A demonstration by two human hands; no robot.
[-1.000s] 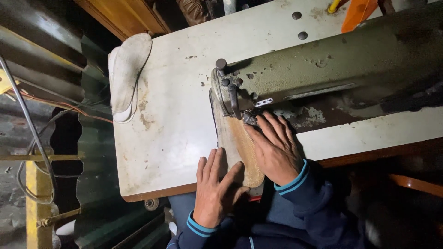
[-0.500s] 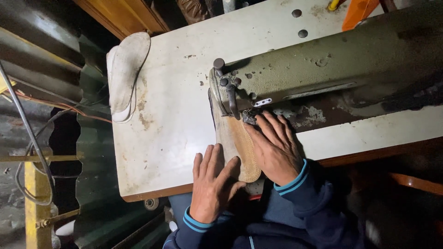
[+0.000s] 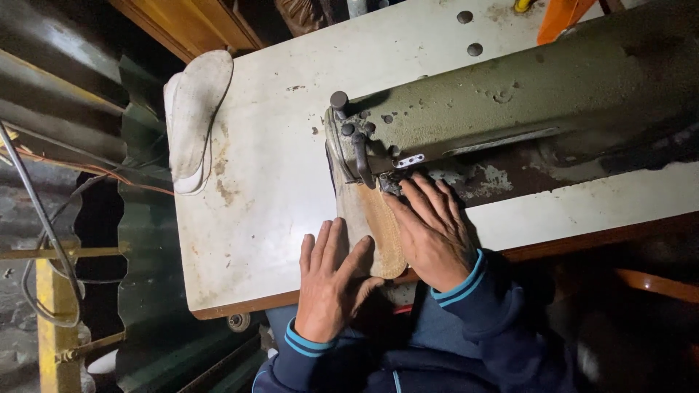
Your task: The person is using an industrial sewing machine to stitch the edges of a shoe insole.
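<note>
A tan sole-shaped piece (image 3: 378, 222) lies flat on the white table (image 3: 269, 167) under the head of an olive-green sewing machine (image 3: 510, 102). My left hand (image 3: 331, 280) rests palm down at the piece's near left edge, fingers spread and pressing on it. My right hand (image 3: 433, 229) lies flat on the right side of the piece, its fingertips close to the needle area. Both wrists wear dark blue sleeves with light blue stripes.
A stack of white shoe insoles (image 3: 193, 116) lies at the table's far left edge. Corrugated metal sheeting (image 3: 80, 94) and loose cables (image 3: 44, 218) stand to the left. An orange object (image 3: 561, 18) sits at the table's far end, and wooden trim (image 3: 182, 22) shows at the upper left.
Both hands stay flat on the tan piece. My left hand has shifted slightly along its near edge; the piece has barely moved.
</note>
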